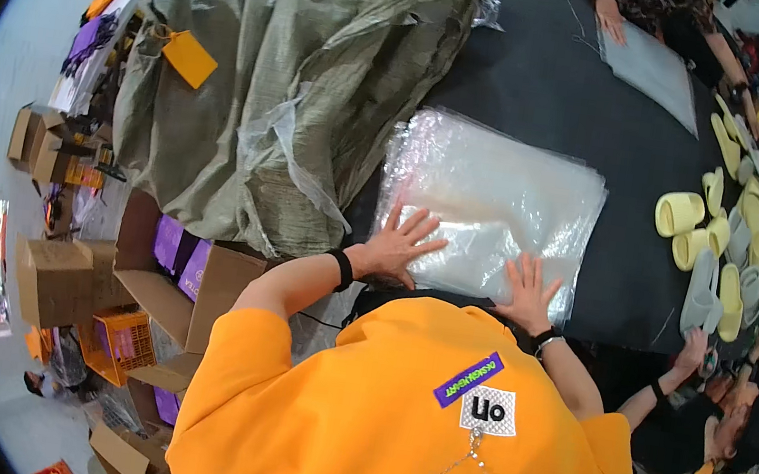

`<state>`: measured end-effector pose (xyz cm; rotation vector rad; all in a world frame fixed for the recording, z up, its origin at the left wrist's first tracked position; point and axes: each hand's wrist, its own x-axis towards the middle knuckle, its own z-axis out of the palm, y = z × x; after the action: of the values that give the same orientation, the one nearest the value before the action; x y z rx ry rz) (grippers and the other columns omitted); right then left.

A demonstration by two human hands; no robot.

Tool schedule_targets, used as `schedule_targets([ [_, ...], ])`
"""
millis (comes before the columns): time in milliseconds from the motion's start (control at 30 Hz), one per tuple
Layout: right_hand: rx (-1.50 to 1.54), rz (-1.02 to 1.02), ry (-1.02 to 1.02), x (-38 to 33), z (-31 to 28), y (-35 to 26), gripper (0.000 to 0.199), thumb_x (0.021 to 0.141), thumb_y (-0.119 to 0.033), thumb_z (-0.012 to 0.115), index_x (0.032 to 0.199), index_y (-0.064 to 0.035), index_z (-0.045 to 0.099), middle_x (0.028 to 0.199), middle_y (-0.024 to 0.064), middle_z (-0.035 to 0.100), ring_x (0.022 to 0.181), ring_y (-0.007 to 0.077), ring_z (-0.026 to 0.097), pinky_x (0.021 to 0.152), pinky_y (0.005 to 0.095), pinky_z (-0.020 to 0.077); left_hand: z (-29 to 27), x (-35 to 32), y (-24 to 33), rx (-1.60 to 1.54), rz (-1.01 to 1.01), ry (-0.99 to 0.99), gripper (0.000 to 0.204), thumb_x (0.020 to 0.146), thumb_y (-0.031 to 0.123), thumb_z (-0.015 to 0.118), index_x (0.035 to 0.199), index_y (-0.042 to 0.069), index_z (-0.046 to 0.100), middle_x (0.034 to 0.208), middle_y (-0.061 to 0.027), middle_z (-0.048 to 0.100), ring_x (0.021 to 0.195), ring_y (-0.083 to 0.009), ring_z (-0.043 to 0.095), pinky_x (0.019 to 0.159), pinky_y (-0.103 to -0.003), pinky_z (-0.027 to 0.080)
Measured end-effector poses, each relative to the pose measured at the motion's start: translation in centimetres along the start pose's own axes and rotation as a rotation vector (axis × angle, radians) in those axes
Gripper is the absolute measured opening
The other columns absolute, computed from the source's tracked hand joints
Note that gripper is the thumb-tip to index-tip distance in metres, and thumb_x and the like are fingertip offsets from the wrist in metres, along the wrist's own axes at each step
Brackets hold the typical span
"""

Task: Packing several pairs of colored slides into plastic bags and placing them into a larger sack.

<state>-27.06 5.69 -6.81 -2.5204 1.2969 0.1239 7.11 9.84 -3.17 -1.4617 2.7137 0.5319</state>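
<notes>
Both grips are spread wide and pinch nothing; your left hand (394,247) lies at the near left corner of the stack of clear plastic bags (510,192), and your right hand (527,293) rests near its near right corner; the stack sits right in front of you on the dark surface (525,74). As far as it shows, the bags are gathered into one flat pile, yet the far edges lie uneven, so squaring looks only partly done; whether any have been counted or filled, you cannot tell from here.

To your left, a bulky grey-green woven sack (197,131) crowds the pile; whether they touch is unclear, but it probably limits your left side most; beyond your right, yellow slippers (679,215) and grey slippers (699,296) line the surface, well apart from the bags; across from you, a co-worker's hand (608,16) rests on another clear bag bundle (657,80); an opened cardboard box (223,298) stands lower left.
</notes>
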Motion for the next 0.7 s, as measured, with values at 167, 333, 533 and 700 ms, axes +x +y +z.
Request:
schedule_targets([
  [167, -0.022, -0.065, 0.050, 0.0, 0.3, 0.3, 0.103, 0.054, -0.054, 0.073, 0.140, -0.0232, 0.025, 0.148, 0.0098, 0.011, 0.136, 0.0309, 0.007, 0.089, 0.0745, -0.0017, -0.7, 0.1, -0.3, 0.019, -0.022, -0.127, 0.099, 0.060, 0.058, 0.069, 0.141, 0.026, 0.021, 0.146, -0.0149, 0.015, 0.135, -0.0370, 0.007, 0.101, -0.064, 0.000],
  [333, 0.049, 0.031, -0.079, -0.2, -1.7, -0.4, 0.099, 0.056, -0.050, 0.073, 0.139, -0.0227, 0.026, 0.148, 0.0101, 0.011, 0.136, 0.0321, 0.006, 0.090, 0.0746, -0.0015, -7.8, 4.1, -7.4, -0.777, -0.452, 0.170, 0.052, 0.078, 0.027, 0.057, 0.124, 0.006, 0.047, 0.118, -0.0189, 0.054, 0.109, -0.0323, 0.051, 0.094, -0.035, 0.040],
  [533, 0.191, 0.125, -0.248, 1.1, -5.1, -1.6, 0.086, 0.061, -0.047, 0.070, 0.136, -0.0241, 0.033, 0.148, 0.0080, 0.014, 0.137, 0.0304, 0.005, 0.093, 0.0725, -0.0020, -3.7, 0.2, -29.9, 0.476, -0.705, 0.283, 0.019, 0.076, 0.016, 0.051, 0.085, 0.005, 0.064, 0.086, -0.0125, 0.063, 0.083, -0.0289, 0.058, 0.076, -0.038, 0.043],
  [700, 0.256, 0.163, -0.228, 0.9, -6.5, -2.2, 0.079, 0.063, -0.056, 0.067, 0.130, -0.0239, 0.043, 0.147, 0.0054, 0.018, 0.136, 0.0289, 0.010, 0.094, 0.0718, -0.0018, -9.4, -5.8, -39.9, -0.111, -0.976, 0.682, 0.015, 0.074, 0.009, 0.052, 0.076, 0.003, 0.065, 0.087, -0.0196, 0.061, 0.090, -0.0333, 0.054, 0.078, -0.042, 0.042],
])
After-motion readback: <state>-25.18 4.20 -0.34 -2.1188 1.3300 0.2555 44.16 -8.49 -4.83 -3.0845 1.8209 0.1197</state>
